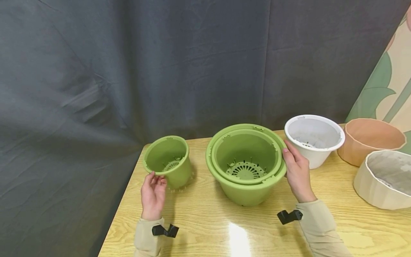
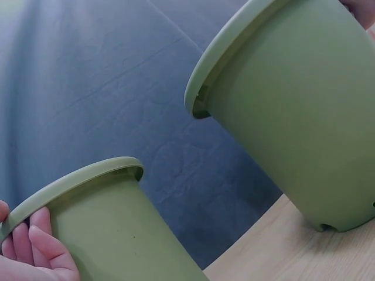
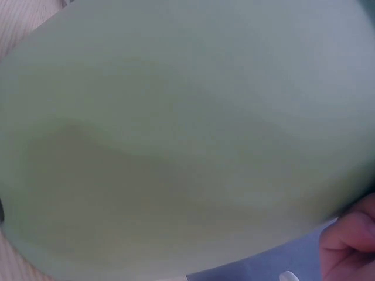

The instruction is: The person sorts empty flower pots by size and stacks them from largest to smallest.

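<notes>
1. The person's left hand (image 1: 154, 196) pinches the near rim of the small green pot (image 1: 179, 175), fingers curled under its lip.
2. That pot tips over the desk (image 1: 199, 228) at its left end; I can't tell whether its base touches.
3. The right hand (image 1: 298, 175) has its fingers clamped on the right rim of the large green pot (image 1: 245, 194), mid-desk, with a medium green pot (image 1: 245, 142) nested inside.
4. To the right stand white (image 1: 318, 155), peach (image 1: 348, 151) and cream pots (image 1: 374, 189).

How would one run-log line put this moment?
left hand: grips small green pot | right hand: grips large green pot | inner green pot: inside large one
</notes>
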Demonstrator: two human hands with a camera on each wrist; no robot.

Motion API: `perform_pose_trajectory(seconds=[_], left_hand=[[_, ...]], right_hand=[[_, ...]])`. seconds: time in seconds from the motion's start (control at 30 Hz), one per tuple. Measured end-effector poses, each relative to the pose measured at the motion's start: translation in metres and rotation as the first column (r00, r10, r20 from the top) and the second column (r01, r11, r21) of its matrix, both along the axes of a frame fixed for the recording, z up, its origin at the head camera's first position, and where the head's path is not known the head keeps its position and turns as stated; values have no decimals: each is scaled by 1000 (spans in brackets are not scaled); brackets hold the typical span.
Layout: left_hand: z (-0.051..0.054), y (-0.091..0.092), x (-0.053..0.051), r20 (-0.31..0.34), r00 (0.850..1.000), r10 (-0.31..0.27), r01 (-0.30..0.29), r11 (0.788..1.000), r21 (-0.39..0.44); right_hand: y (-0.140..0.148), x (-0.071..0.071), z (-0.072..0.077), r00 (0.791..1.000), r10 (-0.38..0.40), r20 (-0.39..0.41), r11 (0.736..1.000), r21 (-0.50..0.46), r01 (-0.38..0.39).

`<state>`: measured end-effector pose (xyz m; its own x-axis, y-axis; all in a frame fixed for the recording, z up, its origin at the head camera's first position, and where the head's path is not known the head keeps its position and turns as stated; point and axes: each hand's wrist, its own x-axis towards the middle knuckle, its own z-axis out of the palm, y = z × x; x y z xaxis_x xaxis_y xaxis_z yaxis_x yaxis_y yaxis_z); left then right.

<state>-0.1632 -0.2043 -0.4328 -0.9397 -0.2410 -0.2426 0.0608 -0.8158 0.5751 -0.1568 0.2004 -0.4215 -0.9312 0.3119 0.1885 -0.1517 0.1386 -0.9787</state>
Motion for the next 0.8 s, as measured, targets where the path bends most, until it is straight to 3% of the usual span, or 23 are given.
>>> perform_pose_trajectory(seconds=[0.53, 0.8], left_hand=[[12, 9, 7, -73, 995, -66, 69, 997, 31], [18, 15, 11, -106, 990, -90, 91, 996, 6]], right_hand=[[0, 1, 1, 1000, -2, -4, 1000, -3, 2], [-1, 1, 1, 1000, -10, -1, 1000, 17, 10]])
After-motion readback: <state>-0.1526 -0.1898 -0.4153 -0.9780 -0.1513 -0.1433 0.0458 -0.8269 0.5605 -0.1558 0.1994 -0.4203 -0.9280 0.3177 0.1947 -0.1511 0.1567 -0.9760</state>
